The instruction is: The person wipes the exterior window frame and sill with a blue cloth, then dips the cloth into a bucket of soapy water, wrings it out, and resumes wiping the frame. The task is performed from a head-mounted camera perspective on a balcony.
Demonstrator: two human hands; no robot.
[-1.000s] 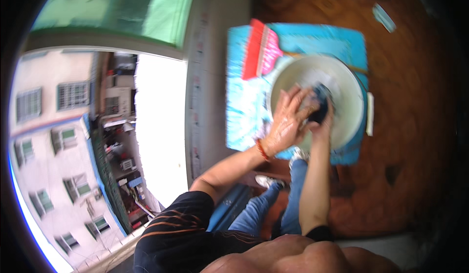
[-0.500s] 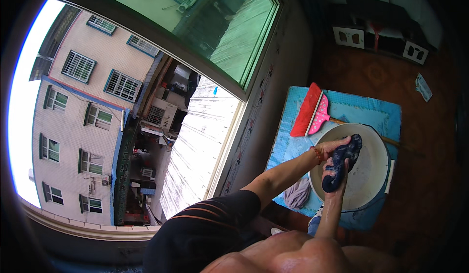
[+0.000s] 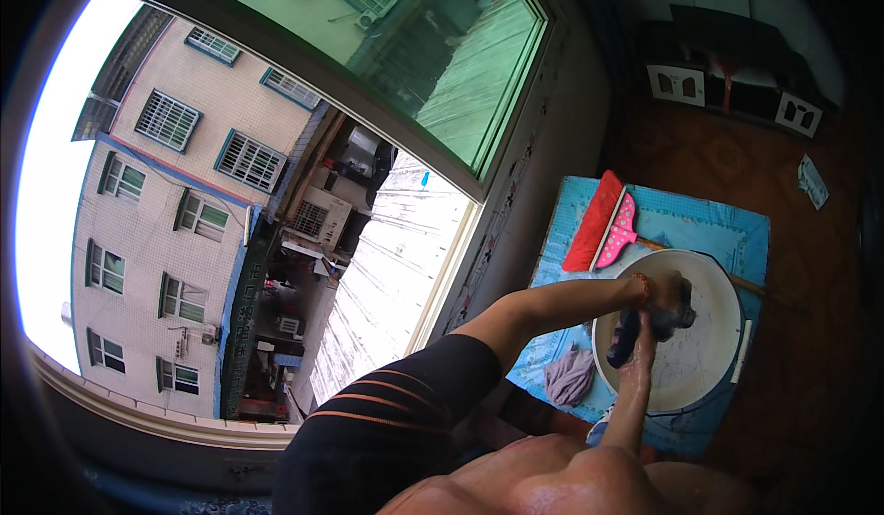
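Note:
A dark blue, wet, bunched cloth (image 3: 625, 338) is held over the large pale basin (image 3: 709, 368); its exact kind cannot be made out. My right hand (image 3: 642, 329) is closed round its lower part. My left hand (image 3: 665, 296), with a reddish beaded bracelet at the wrist, is closed on the cloth's upper part and smeared by motion. Greyish wet folds stick out past its fingers. The two hands are close together and hide much of the cloth.
The basin stands on a blue-covered table (image 3: 727, 206). A red-bristled broom (image 3: 597, 223) with a pink dotted head lies behind it. A greyish bundled cloth (image 3: 569, 377) lies at the basin's left. A window frame (image 3: 442, 280) rises at left; a low cabinet (image 3: 737, 91) stands at the far right.
My left hand has moved down and rightward over the cloth, and the cloth is more bunched between my hands. The whole view has shifted slightly.

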